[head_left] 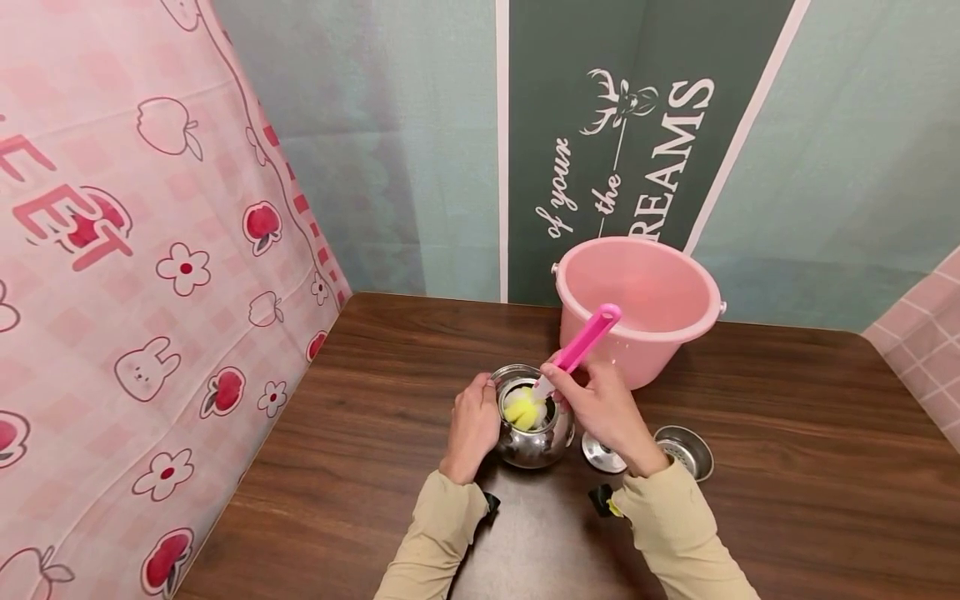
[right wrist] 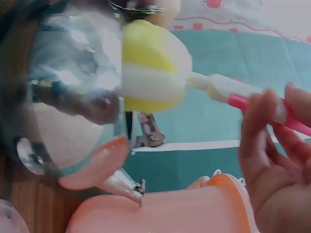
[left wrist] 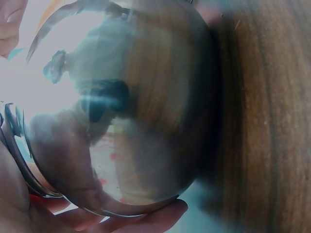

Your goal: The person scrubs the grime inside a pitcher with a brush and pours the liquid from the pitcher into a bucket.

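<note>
A round shiny steel teapot (head_left: 531,450) stands upright on the table with its mouth uncovered. My left hand (head_left: 474,423) grips it from the left, fingers curled round its side and rim; the left wrist view shows fingertips (left wrist: 170,213) against the steel body. My right hand (head_left: 606,408) pinches the pink and white handle of a sponge brush (head_left: 588,337) above the pot. The brush's yellow and white sponge head (right wrist: 153,73) sits partly in the mouth, its lower part hidden inside. The teapot's spout (right wrist: 124,184) shows in the right wrist view.
Behind the teapot to the right stands a pink bucket (head_left: 652,350). Near my right wrist lie a small steel lid (head_left: 600,456) and a steel strainer basket (head_left: 693,450), both partly covered by the arm. Patterned cloths hang behind and left of the wooden table (head_left: 360,467).
</note>
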`<state>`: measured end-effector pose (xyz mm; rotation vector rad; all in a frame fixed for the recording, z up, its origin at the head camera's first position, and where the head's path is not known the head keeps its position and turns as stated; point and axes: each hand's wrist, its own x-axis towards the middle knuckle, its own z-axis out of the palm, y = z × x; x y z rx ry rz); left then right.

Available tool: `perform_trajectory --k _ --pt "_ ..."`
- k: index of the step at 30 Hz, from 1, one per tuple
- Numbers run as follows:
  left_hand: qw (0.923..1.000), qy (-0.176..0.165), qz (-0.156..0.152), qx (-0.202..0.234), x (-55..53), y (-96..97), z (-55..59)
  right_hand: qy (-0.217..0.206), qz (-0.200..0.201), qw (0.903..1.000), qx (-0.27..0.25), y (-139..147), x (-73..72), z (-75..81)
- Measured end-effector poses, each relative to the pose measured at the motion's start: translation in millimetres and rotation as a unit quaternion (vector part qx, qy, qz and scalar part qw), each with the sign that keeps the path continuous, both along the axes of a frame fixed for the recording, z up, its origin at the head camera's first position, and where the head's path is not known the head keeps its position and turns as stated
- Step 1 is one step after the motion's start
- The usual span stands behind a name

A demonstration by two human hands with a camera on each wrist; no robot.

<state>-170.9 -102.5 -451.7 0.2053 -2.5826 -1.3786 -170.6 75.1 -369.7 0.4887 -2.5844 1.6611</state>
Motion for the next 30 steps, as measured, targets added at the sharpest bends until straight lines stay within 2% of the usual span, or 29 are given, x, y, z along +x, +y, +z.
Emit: perform_trajectory --k 3,7,9,14,20,26,30 --pt "1.0 0.002 0.0 0.0 -0.1 0.1 -0.8 0.033 -0.029 0.999 -0.003 -3 0.9 -2.5" --pt "1.0 0.007 0.001 -0.001 -0.5 0.3 -1.1 0.086 -0.055 0.9936 0.048 -5 3.7 -2.5" --pt "1.0 0.008 0.003 -0.003 -0.5 0.4 -1.1 0.113 -0.053 0.9887 0.083 -4 5.2 -0.5" --pt "1.0 0.007 0.004 -0.005 -0.3 0.3 -1.0 0.157 -0.021 0.9783 0.133 -4 7.2 7.3" --pt "1.0 0.007 0.003 -0.003 0.3 -0.8 -0.8 0.167 0.004 0.9703 0.175 -9 9.9 16.5" --pt "0.9998 0.02 -0.003 -0.008 -0.5 -1.3 -0.9 0.161 -0.001 0.9705 0.179 -15 13.1 20.0" --pt "0.9996 0.022 -0.008 -0.013 -1.1 -1.5 -1.2 0.17 0.003 0.9663 0.193 -16 14.6 21.3"
